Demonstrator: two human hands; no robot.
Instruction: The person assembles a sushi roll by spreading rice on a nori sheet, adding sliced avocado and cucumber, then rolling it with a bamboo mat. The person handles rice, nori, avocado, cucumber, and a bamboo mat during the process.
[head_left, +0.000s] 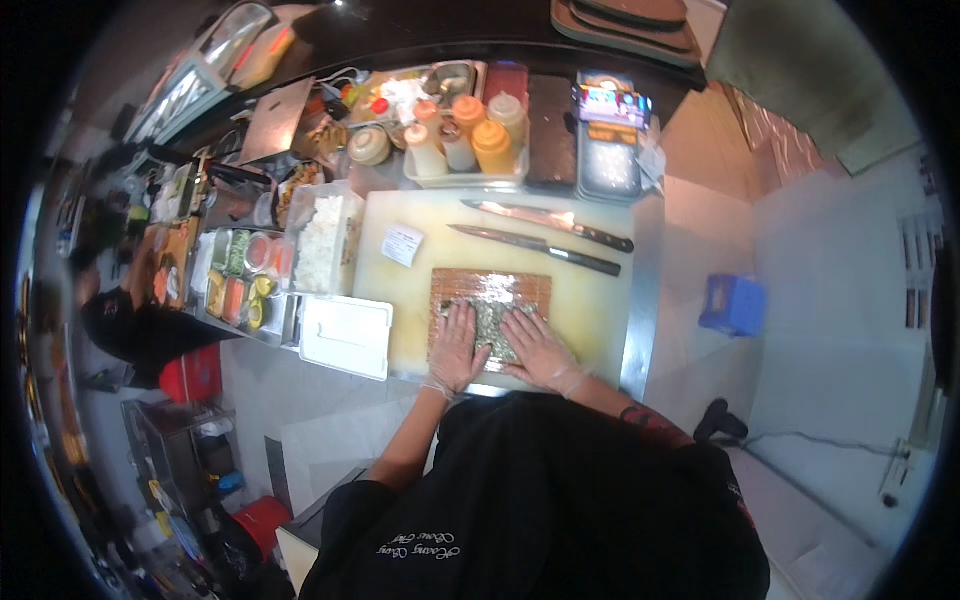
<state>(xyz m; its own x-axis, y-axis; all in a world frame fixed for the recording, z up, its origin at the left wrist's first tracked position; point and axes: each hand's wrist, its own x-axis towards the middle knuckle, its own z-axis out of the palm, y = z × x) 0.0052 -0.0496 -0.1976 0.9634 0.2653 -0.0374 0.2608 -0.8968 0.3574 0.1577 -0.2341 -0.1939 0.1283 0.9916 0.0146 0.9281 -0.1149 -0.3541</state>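
Observation:
A bamboo rolling mat (491, 280), shiny as if wrapped in film, lies on a pale cutting board (405, 300). On it is a dark, speckled sheet (491, 330) that looks like seaweed with a topping. My left hand (456, 349), in a clear glove, rests flat on the sheet's left part. My right hand (541, 351), gloved too, lies flat on its right part, fingers pointing inward. Neither hand grasps anything. Beyond the mat lie two knives with dark handles, the farther one (547, 219) and the nearer one (536, 246). A small printed slip (402, 244) is at the upper left.
Left of the board stand a container of white rice (322, 244), a white lid (345, 337) and a tray with avocado (259, 307). Squeeze bottles (491, 142) fill a bin behind it, with a lit phone (613, 106) to their right. Another person (127, 322) is at the far left.

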